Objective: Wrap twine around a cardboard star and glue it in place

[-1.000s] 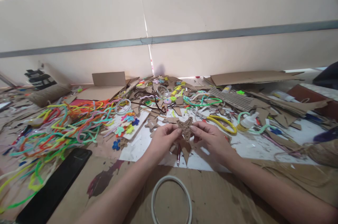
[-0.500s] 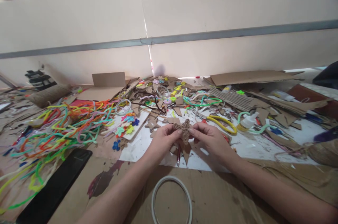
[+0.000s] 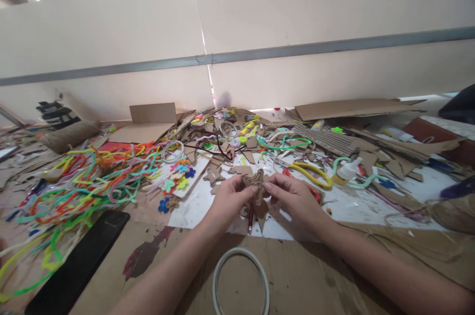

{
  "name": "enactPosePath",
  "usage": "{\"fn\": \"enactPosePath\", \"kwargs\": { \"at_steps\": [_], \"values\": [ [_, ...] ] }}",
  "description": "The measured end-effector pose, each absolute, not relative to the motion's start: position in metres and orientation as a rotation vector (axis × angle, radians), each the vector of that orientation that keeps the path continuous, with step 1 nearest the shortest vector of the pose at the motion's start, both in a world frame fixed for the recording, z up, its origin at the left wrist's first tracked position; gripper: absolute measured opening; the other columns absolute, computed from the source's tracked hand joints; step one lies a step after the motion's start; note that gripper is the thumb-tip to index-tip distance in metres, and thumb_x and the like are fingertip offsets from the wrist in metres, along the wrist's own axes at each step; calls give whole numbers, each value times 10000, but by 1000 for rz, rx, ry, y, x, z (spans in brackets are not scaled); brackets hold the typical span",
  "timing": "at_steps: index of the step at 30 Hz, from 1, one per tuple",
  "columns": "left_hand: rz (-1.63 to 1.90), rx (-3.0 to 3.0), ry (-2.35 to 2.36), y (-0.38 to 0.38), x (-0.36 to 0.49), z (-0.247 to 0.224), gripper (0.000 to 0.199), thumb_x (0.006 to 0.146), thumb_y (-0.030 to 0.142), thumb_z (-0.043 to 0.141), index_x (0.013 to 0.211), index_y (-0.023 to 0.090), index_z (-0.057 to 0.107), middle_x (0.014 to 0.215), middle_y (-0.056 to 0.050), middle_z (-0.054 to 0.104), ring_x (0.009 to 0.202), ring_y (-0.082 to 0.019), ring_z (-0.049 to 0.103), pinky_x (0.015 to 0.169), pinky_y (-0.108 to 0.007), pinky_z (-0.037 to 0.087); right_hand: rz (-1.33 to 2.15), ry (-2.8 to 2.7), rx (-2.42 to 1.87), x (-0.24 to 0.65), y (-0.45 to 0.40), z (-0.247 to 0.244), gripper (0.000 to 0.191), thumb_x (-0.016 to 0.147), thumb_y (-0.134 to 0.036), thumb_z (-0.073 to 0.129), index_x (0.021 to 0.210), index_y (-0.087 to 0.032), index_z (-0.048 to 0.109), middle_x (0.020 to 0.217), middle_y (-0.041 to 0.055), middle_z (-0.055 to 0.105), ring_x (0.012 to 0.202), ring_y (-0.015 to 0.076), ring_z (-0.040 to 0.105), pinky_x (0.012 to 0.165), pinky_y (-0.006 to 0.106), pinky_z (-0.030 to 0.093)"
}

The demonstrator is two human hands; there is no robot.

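Observation:
Between my hands is a small brown star covered in twine [image 3: 256, 187], raised over the white paper. My left hand [image 3: 230, 197] pinches its left side between thumb and fingers. My right hand [image 3: 293, 199] has its thumb and fingertips closed at the star's right edge. Below the star lie a pointed cardboard scrap [image 3: 261, 216] and a dark red pen-like stick [image 3: 250, 221]. Left of my left hand rests a plain cardboard star [image 3: 214, 175]. Yellow-handled scissors [image 3: 313, 175] and a red-handled tool [image 3: 316, 195], partly covered by my right hand, lie to the right.
A white ring [image 3: 215, 283] lies nearest me on the cardboard. Tangled pipe cleaners [image 3: 92, 181] and a black phone [image 3: 79, 260] are at left. A glue bottle [image 3: 349, 170] and a twine roll [image 3: 452, 215] stand at right. Cardboard scraps line the white wall [image 3: 315, 3].
My right fingertips have shifted slightly left and down along the star's edge. The star has tilted a little, and my left hand keeps its hold.

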State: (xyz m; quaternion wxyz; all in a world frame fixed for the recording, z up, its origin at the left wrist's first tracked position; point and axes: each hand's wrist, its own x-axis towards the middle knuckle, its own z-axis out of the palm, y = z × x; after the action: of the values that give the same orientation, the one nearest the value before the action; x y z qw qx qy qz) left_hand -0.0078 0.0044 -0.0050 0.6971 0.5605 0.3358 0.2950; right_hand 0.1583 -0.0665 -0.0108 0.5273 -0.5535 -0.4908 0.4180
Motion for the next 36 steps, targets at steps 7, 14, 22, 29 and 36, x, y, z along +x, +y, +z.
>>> {"fn": "enactPosePath", "kwargs": {
  "at_steps": [7,14,22,29,36],
  "values": [
    [782,1147,717,8,-9,-6,382,691,381,859,922,149,663,828,-32,700,693,-137,629,666,-246,491,1100,-1139,-1275,160,-64,-19,390,789,-574,733,804,-192,650,720,-2,594,636,149,521,572,277,423],
    [760,1096,734,4,-9,-7,389,663,365,878,859,157,615,756,-13,679,616,-123,605,614,-238,466,1042,-1230,-1344,159,-65,-18,320,789,-504,726,764,-196,645,694,-4,593,622,154,507,562,277,398],
    [775,1143,757,4,-9,-6,379,667,367,869,809,162,584,688,9,648,580,-114,574,582,-231,440,1116,-1169,-1277,159,-62,-22,360,794,-550,719,803,-199,641,702,-7,593,631,156,519,571,274,395],
    [711,1211,758,1,-9,-4,381,637,356,891,791,157,605,691,0,649,545,-108,571,564,-235,430,1026,-1177,-1277,163,-60,-16,339,758,-521,742,783,-192,660,750,12,653,675,168,554,615,285,425],
    [752,1197,747,3,-11,5,394,645,435,886,788,145,661,674,9,641,564,-97,561,555,-207,416,1034,-1227,-1267,162,-59,-19,319,777,-500,707,784,-187,643,727,9,633,650,162,552,604,284,434]
  ]
}}
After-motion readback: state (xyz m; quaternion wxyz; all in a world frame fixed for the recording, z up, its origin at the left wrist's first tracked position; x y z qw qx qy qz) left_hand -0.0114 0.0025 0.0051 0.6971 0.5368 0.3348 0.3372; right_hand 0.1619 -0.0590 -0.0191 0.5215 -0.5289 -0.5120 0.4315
